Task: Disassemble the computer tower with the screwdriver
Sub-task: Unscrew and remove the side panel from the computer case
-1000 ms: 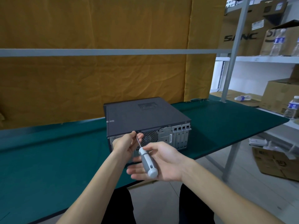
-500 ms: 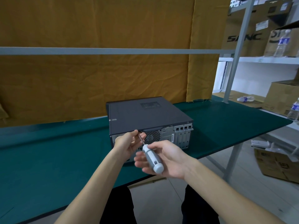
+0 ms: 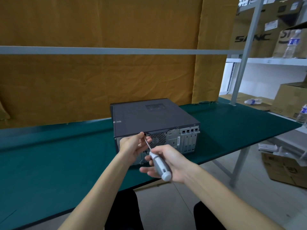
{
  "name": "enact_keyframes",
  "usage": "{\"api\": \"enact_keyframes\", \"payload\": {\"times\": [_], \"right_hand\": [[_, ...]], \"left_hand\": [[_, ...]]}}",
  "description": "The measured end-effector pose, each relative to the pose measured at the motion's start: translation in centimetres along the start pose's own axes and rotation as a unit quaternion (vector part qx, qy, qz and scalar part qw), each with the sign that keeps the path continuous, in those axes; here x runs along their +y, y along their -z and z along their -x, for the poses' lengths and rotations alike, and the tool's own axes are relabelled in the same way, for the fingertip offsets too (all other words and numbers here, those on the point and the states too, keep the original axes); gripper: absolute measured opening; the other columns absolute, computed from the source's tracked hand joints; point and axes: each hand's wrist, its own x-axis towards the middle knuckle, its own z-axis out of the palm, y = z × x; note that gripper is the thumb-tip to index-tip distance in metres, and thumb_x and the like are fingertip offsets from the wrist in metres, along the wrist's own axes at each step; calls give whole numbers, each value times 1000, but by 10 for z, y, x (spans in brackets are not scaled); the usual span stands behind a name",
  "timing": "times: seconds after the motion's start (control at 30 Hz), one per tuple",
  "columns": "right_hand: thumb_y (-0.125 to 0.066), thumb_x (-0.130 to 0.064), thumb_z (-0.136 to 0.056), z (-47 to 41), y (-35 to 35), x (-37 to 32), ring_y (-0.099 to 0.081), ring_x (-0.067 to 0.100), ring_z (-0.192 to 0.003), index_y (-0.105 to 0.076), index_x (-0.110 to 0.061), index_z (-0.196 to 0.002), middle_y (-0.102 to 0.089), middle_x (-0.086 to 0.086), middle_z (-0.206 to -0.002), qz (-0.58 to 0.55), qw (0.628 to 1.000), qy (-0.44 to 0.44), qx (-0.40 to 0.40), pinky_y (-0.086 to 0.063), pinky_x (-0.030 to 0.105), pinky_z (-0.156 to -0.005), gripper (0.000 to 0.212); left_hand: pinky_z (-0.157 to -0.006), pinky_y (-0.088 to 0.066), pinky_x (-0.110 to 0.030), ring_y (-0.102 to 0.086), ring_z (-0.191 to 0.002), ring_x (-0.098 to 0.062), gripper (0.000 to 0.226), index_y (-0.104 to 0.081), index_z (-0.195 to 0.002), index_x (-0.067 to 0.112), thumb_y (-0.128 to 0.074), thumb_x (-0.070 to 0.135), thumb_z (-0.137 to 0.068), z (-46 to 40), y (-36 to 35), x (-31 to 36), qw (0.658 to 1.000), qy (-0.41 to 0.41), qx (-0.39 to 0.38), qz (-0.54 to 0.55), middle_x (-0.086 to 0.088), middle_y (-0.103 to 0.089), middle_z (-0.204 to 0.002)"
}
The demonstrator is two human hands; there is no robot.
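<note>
The computer tower (image 3: 154,121) is laid on its side on the green surface (image 3: 49,163), its rear panel turned toward the person and set close to the near edge. It lies straight ahead of both hands, with its long axis running away toward the yellow curtain (image 3: 99,77).

The screwdriver (image 3: 158,161) is gripped at its grey handle by the right hand (image 3: 167,163); its shaft is slanted up and to the left, so that the tip is brought to the upper left part of the rear panel, just under the lid's edge. The left hand (image 3: 132,145) is the nearer to the case: its fingers are pinched round the shaft close to the tip, apparently to steady it on a screw, though the screw itself is hidden by the fingertips.

Open surface is left on either side of the tower, and free room behind the handle is given by the gap between the surface's edge and the person's lap.
</note>
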Motion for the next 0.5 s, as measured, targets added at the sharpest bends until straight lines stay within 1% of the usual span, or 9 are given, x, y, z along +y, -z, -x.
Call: {"api": "enact_keyframes", "payload": {"times": [0.03, 0.07, 0.1, 0.17, 0.27, 0.33, 0.43, 0.47, 0.5], "right_hand": [[-57, -16, -99, 0, -2, -2, -73, 31, -69, -61, 1, -98, -61, 11, -77, 35, 999, 22, 5, -56, 30, -48, 17], [-61, -13, -99, -1, -6, -4, -73, 28, -66, -63, -1, -98, -66, 11, -79, 82, 995, 46, 19, -53, 28, -45, 13], [-63, -11, -97, -2, -9, -5, -70, 23, -59, -65, -3, -97, -70, 9, -77, 125, 989, 67, 37, -50, 25, -43, 8], [-65, -10, -96, -5, -14, -7, -57, 15, -46, -65, -4, -93, -69, 8, -74, 176, 979, 80, 70, -44, 23, -41, 6], [-61, -24, -97, -7, -13, -4, -50, 15, -43, -62, -8, -101, -65, 7, -74, 205, 970, 71, 106, -40, 23, -42, 17], [-53, -27, -99, -8, -10, -2, -51, 18, -44, -58, -8, -106, -66, 7, -70, 199, 970, 67, 120, -41, 24, -44, 21], [-53, -8, -98, -10, -10, -2, -61, 21, -49, -55, -2, -100, -58, 13, -77, 207, 969, 88, 100, -54, 31, -46, 6], [-56, -3, -97, -10, -12, -2, -67, 24, -53, -53, -2, -100, -56, 14, -81, 225, 965, 94, 93, -56, 33, -46, 4], [-58, 0, -94, -12, -13, 0, -71, 25, -57, -52, -3, -101, -56, 15, -85, 250, 958, 99, 97, -55, 31, -45, 9]], "left_hand": [[-51, -58, -27, -76, -66, -20, 11, -66, -93, -5, -67, 6, -96, -1, 0, -1, 1000, -6, 2, -8, -18, -76, -80], [-50, -56, -25, -75, -64, -19, 13, -68, -90, -5, -68, 8, -95, -2, 0, -2, 1000, -16, 9, -18, -16, -76, -78], [-49, -55, -24, -75, -62, -17, 16, -70, -87, -4, -71, 10, -93, -2, -1, -4, 999, -29, 19, -32, -15, -76, -76], [-52, -55, -24, -73, -60, -14, 20, -73, -80, -2, -74, 14, -91, -3, -3, -7, 996, -47, 35, -62, -12, -76, -73], [-51, -56, -25, -74, -62, -15, 16, -71, -82, -3, -68, 8, -94, -3, -5, -7, 996, -51, 44, -59, -12, -76, -71], [-47, -54, -25, -75, -63, -18, 14, -70, -85, -5, -64, 5, -93, -2, -6, -6, 996, -51, 45, -59, -13, -76, -72], [-47, -56, -27, -76, -66, -22, 17, -68, -88, -7, -57, 4, -93, -1, -6, -3, 995, -50, 28, -83, -14, -76, -74], [-50, -57, -28, -76, -67, -23, 19, -69, -89, -8, -54, 5, -93, -1, -5, -2, 993, -50, 18, -102, -15, -76, -74], [-52, -58, -28, -77, -68, -24, 21, -70, -89, -8, -54, 6, -93, -2, -4, -1, 991, -51, 10, -124, -15, -76, -75]]}}
